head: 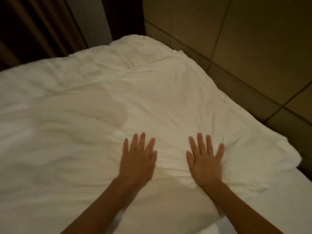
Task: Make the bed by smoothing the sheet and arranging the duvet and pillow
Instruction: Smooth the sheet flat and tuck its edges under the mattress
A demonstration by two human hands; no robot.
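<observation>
The crumpled white fabric duvet (118, 102) covers nearly the whole bed. It is rumpled with long creases, and its right edge is bunched beside the beige tiled surface (244, 39). A strip of flat white sheet (290, 196) shows below that edge. A brown pleated curtain (33, 27) hangs at the far left. No pillow can be identified. The left hand (137, 159) and right hand (205, 163) rest palm-down on the duvet's near middle, side by side, with fingers (200, 141) straight and spread — released, grasping nothing. Judged step: smoothing the duvet. The next move calls for firm outward strokes toward the edges — then squaring the bunched right corner.
</observation>
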